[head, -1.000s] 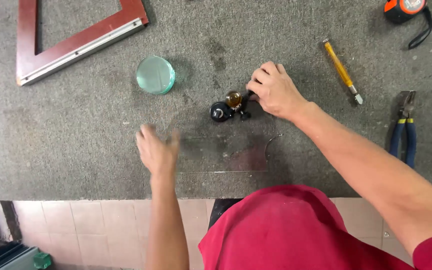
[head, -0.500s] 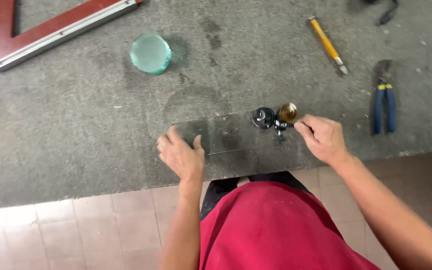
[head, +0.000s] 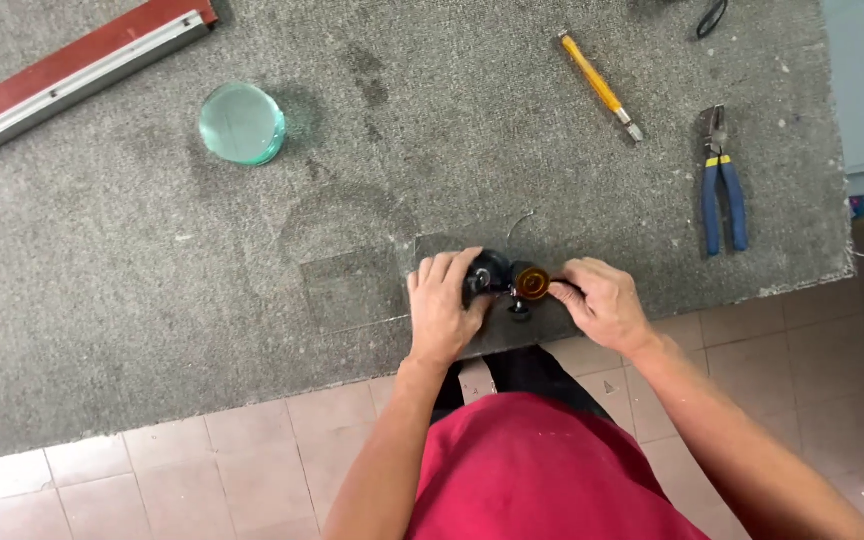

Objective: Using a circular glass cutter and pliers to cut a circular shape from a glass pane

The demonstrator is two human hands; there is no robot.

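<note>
the single head view looked almost straight down from above the person onto the near edge of a grey carpeted table [head: 152, 330]. it sat fairly close, so both forearms and the red shirt [head: 542, 470] filled the bottom. the table's far side ran off the top, tiled floor [head: 152, 480] showing below.

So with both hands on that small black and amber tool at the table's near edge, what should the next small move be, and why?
Probably press the left hand down on the black knob to steady the tool before the right hand moves the amber end. The tool sits on a clear glass sheet lying flat on the grey felt table, near its edge, where it could slide.
</note>
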